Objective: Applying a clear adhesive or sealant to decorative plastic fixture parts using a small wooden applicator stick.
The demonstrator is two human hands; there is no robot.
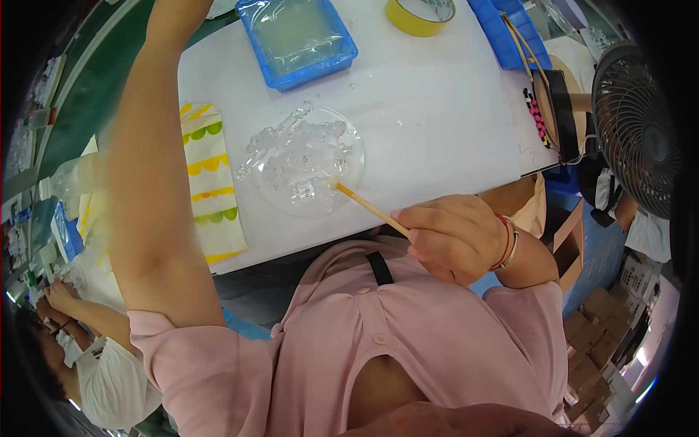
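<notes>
My right hand (455, 237) is closed round a thin wooden stick (371, 209), held in a pinch. The stick's tip touches or hovers over the near edge of a round clear dish (355, 171). Heaped in that dish are clear, shiny, bead-like pieces (298, 149), some spilling past its left rim. My left arm stretches far forward across the left side, and only the base of my left hand (182, 14) shows at the upper edge. Its fingers lie outside the picture. A blue tray (313, 76) with a clear film-covered filling stands beyond the dish.
A yellow tape roll (419, 18) lies at the back. Patterned cloth or paper (211, 182) lies under my left arm. At right are a blue bin (510, 36), a pink-and-black bead string (535, 116) and a black fan (648, 131). Another person (109, 371) sits at left.
</notes>
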